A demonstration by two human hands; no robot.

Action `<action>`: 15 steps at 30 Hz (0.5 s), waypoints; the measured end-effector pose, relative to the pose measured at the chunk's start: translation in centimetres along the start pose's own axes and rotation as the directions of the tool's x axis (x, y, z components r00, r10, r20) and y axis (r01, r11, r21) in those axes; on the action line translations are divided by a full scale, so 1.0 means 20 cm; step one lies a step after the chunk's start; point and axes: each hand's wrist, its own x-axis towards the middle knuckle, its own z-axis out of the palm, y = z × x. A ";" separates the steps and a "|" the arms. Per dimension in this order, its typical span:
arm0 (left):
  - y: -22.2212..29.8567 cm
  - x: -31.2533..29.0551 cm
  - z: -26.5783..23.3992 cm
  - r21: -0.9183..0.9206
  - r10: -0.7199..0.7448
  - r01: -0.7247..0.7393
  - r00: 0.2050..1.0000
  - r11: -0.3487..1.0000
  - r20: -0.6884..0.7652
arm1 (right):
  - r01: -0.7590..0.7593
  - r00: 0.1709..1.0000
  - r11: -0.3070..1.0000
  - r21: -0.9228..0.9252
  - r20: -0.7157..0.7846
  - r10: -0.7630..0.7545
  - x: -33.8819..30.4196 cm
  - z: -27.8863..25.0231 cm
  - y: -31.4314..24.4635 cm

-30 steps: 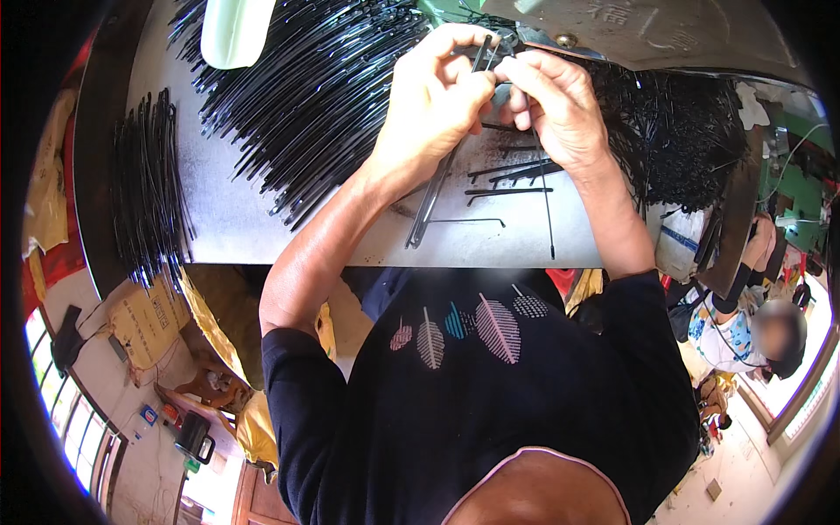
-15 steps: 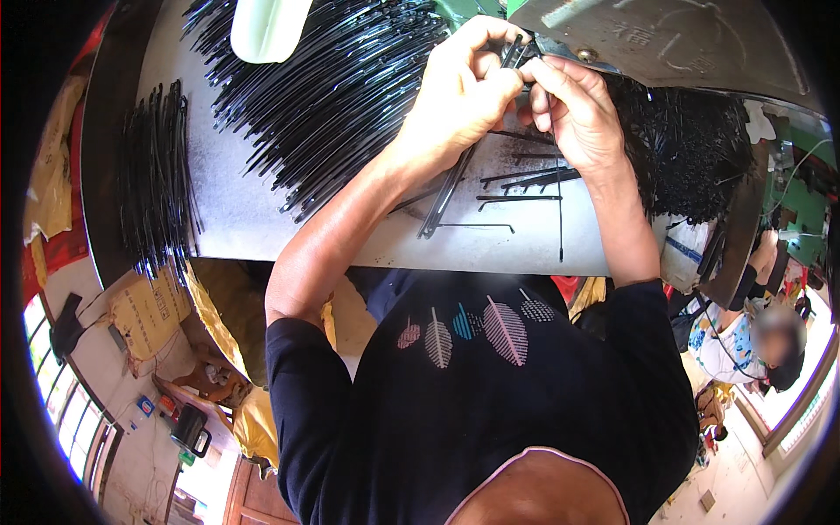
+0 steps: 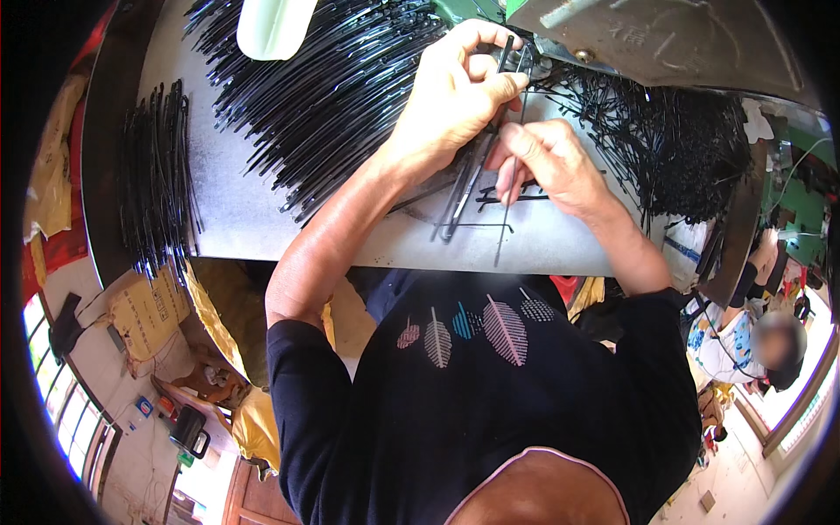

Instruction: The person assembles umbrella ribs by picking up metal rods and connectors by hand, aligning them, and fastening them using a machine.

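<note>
My left hand (image 3: 459,92) is closed around a few thin black rods (image 3: 464,197), which slant down toward the table's near edge. Their upper ends reach a small metal fitting (image 3: 535,63) beneath the machine. Just below and to the right, my right hand (image 3: 551,166) pinches one thinner black rod (image 3: 505,223), whose lower end is blurred. That rod runs up past my left fingertips. Some loose black rods (image 3: 523,196) lie on the table, partly hidden by my right hand.
A wide pile of black rods (image 3: 324,96) covers the table (image 3: 394,245) at far left. Beyond it lie a smaller bundle (image 3: 156,171) and a pale scoop-shaped piece (image 3: 273,31). A tangled heap (image 3: 682,149) sits right, under a metal machine cover (image 3: 682,44). Another person (image 3: 744,346) is at far right.
My right hand has moved down and left, away from the metal fitting, carrying the thinner rod leftward. My left hand stays near the fitting, and the lower ends of its rods have swung slightly right.
</note>
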 end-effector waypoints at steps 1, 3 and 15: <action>-0.02 0.00 0.01 -0.022 0.040 -0.040 0.999 0.999 -0.004 | 0.002 1.000 1.000 0.024 0.030 -0.002 0.00 0.02 0.00; -0.03 0.00 0.03 -0.114 0.070 -0.074 0.997 0.991 -0.033 | -0.011 0.999 0.999 0.036 0.043 0.009 0.01 0.02 0.02; -0.01 0.04 0.06 -0.133 0.137 -0.154 0.982 0.979 -0.126 | 0.068 0.997 0.990 0.124 0.027 -0.071 0.04 0.03 -0.05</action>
